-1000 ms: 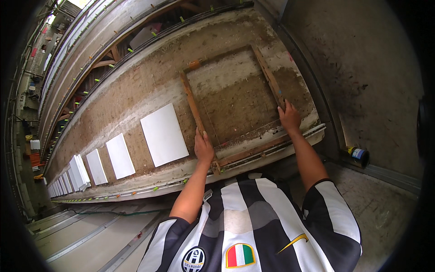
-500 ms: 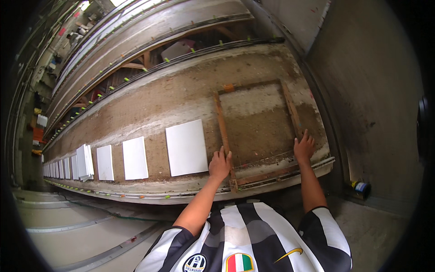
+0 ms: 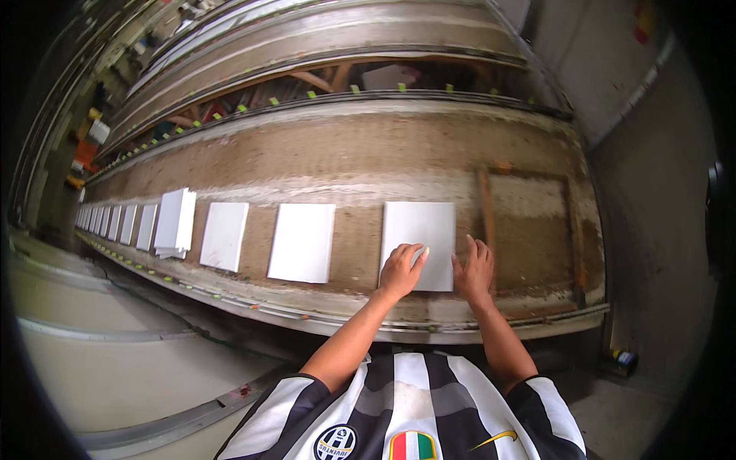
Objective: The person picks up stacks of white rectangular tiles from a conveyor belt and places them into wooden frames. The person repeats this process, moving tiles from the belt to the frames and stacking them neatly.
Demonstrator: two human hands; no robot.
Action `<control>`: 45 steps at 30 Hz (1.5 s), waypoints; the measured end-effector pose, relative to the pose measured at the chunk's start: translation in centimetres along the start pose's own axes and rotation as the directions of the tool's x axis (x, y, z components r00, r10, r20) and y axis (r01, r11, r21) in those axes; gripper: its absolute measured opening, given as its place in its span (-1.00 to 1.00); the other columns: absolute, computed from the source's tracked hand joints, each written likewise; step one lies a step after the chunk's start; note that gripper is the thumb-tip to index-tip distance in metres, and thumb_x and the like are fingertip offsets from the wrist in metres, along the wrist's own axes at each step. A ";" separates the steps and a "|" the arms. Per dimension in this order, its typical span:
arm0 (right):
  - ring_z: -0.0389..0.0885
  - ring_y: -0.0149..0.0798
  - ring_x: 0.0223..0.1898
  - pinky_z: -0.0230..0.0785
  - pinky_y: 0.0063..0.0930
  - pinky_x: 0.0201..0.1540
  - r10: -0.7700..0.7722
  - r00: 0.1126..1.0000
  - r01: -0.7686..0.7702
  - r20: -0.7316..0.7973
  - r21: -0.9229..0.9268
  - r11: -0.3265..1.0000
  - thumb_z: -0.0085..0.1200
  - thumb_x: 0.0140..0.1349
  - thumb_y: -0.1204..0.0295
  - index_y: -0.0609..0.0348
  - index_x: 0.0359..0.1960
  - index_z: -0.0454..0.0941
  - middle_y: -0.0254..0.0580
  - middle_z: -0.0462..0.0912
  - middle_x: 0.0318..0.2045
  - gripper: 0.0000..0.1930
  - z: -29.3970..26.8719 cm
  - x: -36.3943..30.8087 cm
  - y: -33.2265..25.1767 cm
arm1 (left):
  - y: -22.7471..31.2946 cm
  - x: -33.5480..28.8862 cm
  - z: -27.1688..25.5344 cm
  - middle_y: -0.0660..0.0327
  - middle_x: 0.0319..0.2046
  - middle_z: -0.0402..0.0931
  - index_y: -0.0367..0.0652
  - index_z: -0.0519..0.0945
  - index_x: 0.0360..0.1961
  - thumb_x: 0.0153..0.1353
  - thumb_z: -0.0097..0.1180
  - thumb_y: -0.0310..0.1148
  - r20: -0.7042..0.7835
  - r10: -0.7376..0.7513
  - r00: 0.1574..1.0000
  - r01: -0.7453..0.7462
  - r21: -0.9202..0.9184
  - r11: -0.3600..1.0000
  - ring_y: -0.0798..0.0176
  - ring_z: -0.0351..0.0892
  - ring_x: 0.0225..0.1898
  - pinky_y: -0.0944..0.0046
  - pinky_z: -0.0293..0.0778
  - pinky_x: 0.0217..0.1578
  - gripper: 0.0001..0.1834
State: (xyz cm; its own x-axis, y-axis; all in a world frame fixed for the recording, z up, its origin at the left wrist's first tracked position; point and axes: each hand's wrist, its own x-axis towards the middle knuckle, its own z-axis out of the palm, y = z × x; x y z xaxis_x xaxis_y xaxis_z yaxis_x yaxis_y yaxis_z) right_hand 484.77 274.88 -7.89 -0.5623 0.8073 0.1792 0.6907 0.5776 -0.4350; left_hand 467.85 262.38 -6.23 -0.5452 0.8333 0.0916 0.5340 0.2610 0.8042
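Observation:
A white rectangular sheet lies flat on the long, dirt-stained table in front of me. My left hand is over its lower left part, fingers loosely bent and apart; whether they touch the sheet I cannot tell. At the sheet's right edge is my right hand, its fingers stretched away from me and the thumb apart. Neither hand holds anything. Just right of the right hand, a brown wooden frame lies on the table's right end.
More white sheets run in a row to the left, with a thicker stack among them. Green clips line the far rail. Beyond stand parallel tables. A grey wall rises at the right.
Both hands have let go of the wooden frame's side bars and moved left to the nearest white sheet. The view has turned, so the table appears shifted right.

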 end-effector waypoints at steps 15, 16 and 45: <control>0.48 0.18 0.13 0.37 0.00 0.19 -0.481 0.850 0.380 0.215 0.383 0.842 0.30 0.21 0.18 0.14 0.30 0.42 0.17 0.49 0.13 -0.35 13.1 -1.0 -27.6 | -14.9 -6.4 -19.7 -0.04 -0.09 0.64 -0.23 0.65 0.00 0.43 0.08 -0.09 -0.334 -0.209 0.919 0.226 0.011 0.974 -0.15 0.61 -0.01 -0.04 0.50 0.04 -0.59; 0.47 0.17 0.14 0.37 -0.02 0.20 -0.492 0.837 0.377 0.240 0.398 0.836 0.31 0.22 0.18 0.16 0.31 0.39 0.14 0.50 0.12 -0.34 13.0 -0.5 -28.9 | -15.4 -6.4 -20.7 -0.03 -0.12 0.64 -0.23 0.66 -0.02 0.42 0.10 -0.11 -0.371 -0.198 0.907 0.219 0.013 0.976 -0.12 0.63 -0.07 -0.02 0.52 -0.01 -0.61; 0.30 0.20 0.38 0.23 0.07 0.35 -0.150 0.445 -0.718 0.883 0.451 0.529 0.43 -0.01 -0.19 0.32 0.54 -0.17 0.37 0.14 0.43 0.32 47.1 -0.9 -81.6 | -55.8 -13.7 -63.1 -0.18 0.36 0.23 -0.39 0.20 0.42 0.29 0.25 0.16 -0.593 -0.802 0.071 0.323 -0.747 0.581 -0.08 0.33 0.33 0.01 0.34 0.27 -0.03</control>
State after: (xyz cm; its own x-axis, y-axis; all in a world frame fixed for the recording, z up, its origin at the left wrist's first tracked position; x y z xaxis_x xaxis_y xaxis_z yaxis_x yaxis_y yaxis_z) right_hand 407.56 221.32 -14.14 -0.7548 0.1658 -0.6347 0.5645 -0.3286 -0.7572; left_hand 404.81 205.64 -15.33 -0.8505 -0.4389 -0.2899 -0.3482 0.0569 0.9357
